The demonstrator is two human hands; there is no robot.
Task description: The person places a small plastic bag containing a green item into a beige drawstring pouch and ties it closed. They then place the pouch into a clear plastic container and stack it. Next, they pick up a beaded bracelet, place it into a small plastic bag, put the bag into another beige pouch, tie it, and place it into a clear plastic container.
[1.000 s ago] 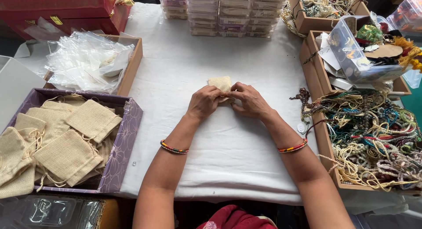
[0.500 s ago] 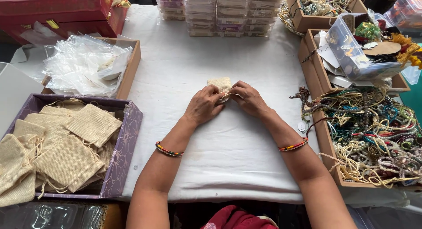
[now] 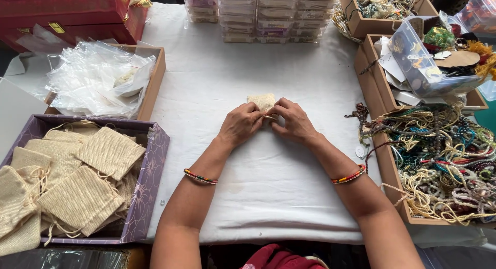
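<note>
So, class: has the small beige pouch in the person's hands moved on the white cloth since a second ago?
No. The small beige pouch sits in the same place between both hands, level with the front edge of the wooden box of clear bags.

bare cloth point(image 3: 268, 196) between side boxes point(image 3: 150, 196)

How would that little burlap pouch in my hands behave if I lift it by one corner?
The burlap pouch is woven cloth, so it would probably sag rather than stay stiff. It looks small and flat between the left hand and right hand, so likely light.

Purple tray point(image 3: 151, 196) of burlap pouches point(image 3: 108, 153), bead necklaces point(image 3: 444, 155)
</note>
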